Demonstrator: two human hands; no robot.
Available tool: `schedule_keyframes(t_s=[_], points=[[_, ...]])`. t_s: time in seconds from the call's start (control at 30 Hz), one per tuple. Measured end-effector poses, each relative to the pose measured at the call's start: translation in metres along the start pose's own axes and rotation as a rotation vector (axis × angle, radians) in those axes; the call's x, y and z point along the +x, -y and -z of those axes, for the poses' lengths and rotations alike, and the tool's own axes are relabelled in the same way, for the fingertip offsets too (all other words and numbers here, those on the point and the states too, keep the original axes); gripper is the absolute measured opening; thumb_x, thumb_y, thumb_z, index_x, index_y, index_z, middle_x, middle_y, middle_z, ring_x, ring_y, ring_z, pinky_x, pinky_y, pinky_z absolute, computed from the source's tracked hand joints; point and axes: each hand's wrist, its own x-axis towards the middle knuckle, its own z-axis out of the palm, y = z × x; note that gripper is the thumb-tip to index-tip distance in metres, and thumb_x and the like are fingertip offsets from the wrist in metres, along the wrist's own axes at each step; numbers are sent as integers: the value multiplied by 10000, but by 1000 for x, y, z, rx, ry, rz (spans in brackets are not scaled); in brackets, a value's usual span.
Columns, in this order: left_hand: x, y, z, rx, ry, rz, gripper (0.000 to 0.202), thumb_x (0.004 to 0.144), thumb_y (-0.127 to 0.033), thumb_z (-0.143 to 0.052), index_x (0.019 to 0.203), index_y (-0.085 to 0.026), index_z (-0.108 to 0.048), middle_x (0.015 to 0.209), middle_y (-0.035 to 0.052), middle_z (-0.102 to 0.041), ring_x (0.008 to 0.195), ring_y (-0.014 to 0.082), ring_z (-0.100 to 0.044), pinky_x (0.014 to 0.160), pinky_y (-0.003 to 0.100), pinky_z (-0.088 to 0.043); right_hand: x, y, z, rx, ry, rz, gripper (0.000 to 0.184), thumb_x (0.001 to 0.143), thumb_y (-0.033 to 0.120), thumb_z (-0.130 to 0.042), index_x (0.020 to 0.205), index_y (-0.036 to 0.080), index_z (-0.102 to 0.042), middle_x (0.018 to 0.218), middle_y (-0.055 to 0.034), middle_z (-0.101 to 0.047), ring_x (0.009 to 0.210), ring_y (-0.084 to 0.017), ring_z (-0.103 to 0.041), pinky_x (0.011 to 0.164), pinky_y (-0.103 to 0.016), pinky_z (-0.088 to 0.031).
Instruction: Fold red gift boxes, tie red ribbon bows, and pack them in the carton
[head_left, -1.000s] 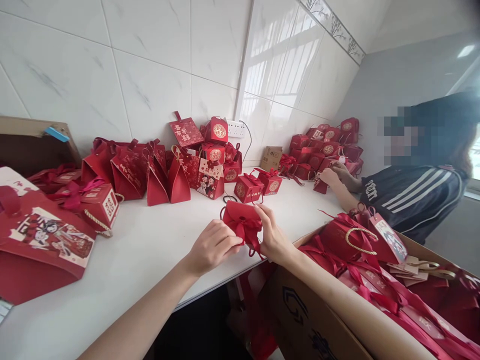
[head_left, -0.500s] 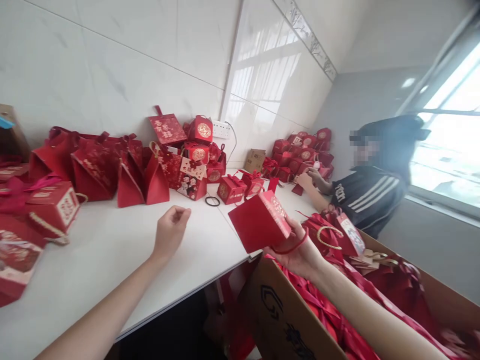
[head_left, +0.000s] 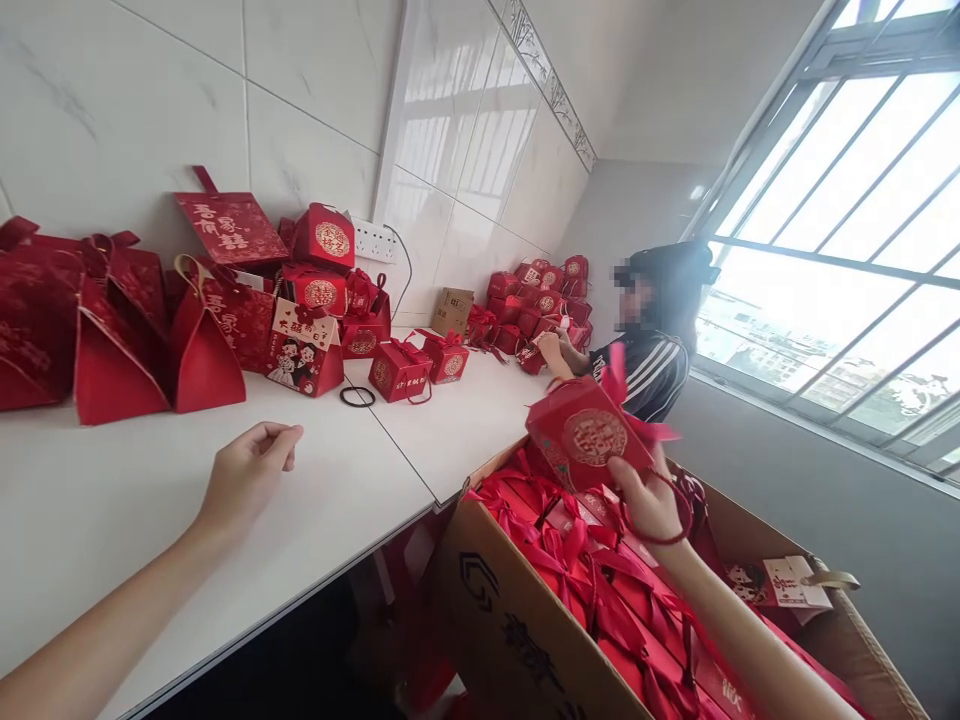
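My right hand (head_left: 651, 500) grips a red gift box (head_left: 585, 435) with a round gold emblem and a ribbon bow. The thumb presses on its front, and a red cord circles my wrist. It is held above a large cardboard box (head_left: 480, 600) in which many red boxes with ribbons (head_left: 570, 545) lie packed. Over the white table (head_left: 322, 510), my left hand (head_left: 251, 468) is closed with its fingers curled, and nothing shows in it. Beyond it stand a black ring (head_left: 357, 397) lying flat and two small red ribboned boxes (head_left: 401, 372).
Red folded gift bags (head_left: 124, 350) and stacked boxes (head_left: 319, 290) line the tiled wall at left. A power strip (head_left: 373, 240) sits behind them. Another person (head_left: 645, 350) works at the table's far end by a pile of red boxes (head_left: 525, 305). A barred window (head_left: 847, 250) is at right.
My right hand has carried the gift box from the table's edge to over the cardboard box, turning its emblem toward me. The view has swung right; my left hand stays closed.
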Motion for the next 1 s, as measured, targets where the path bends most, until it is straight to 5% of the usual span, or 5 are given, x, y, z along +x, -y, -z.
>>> schedule_keyframes(t_s=[0.13, 0.4, 0.6, 0.73, 1.0], points=[[1, 3, -1, 7, 36, -14, 231, 676, -418, -565, 604, -202, -527, 562, -28, -470, 577, 139, -439, 539, 271, -335, 6, -19, 14, -588, 9, 344, 613, 678, 462, -656, 1198, 216, -444, 1188, -126, -473, 1142, -307, -458, 979, -531, -365], [2, 9, 0, 76, 99, -51, 290, 683, -459, -549, 573, -194, -500, 543, -21, -465, 549, 137, -442, 492, 254, -319, -17, -68, -22, -824, 194, 152, 554, 811, 540, -466, 1238, 196, -388, 1178, -174, -450, 1097, -342, -488, 852, -521, -458], [0, 6, -1, 62, 103, -91, 288, 673, -448, -544, 556, -190, -492, 500, -27, -459, 518, 127, -426, 484, 234, -328, -3, -43, 2, -966, 365, 43, 712, 689, 438, -652, 1320, 248, -384, 1362, -217, -386, 1022, -407, -564, 797, -580, -421], [-2, 4, -3, 49, 109, -100, 294, 674, -450, -539, 552, -187, -487, 475, -38, -443, 487, 116, -405, 483, 227, -341, 22, -1, 13, -1006, 397, 50, 597, 677, 295, -643, 1250, 242, -486, 1083, -204, -597, 778, -370, -635, 701, -568, -438], [-5, -3, 2, -6, 83, -87, 277, 653, -436, -548, 556, -187, -477, 474, -44, -439, 472, 110, -396, 477, 227, -320, 81, 40, -163, -761, 647, 104, 505, 764, 430, -607, 1174, 154, -501, 1190, -172, -523, 1158, -322, -467, 973, -419, -337]])
